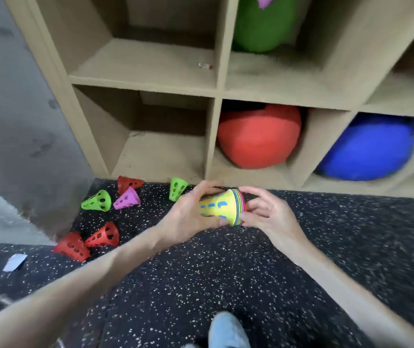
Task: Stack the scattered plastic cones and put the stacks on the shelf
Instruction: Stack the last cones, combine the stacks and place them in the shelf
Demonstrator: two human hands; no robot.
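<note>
Above the speckled floor [226, 272], left hand [188, 214] and right hand [268, 212] fingers curled around a nested cone stack [222, 207]; loose: three red, two green, one purple.

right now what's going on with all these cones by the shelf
A person holds a stack of cones sideways between both hands, the left hand around its narrow end and the right hand at its wide rim. Six loose cones lie on the speckled floor, among them a pink cone and three red ones. The shelf holds no cones yet.
</note>
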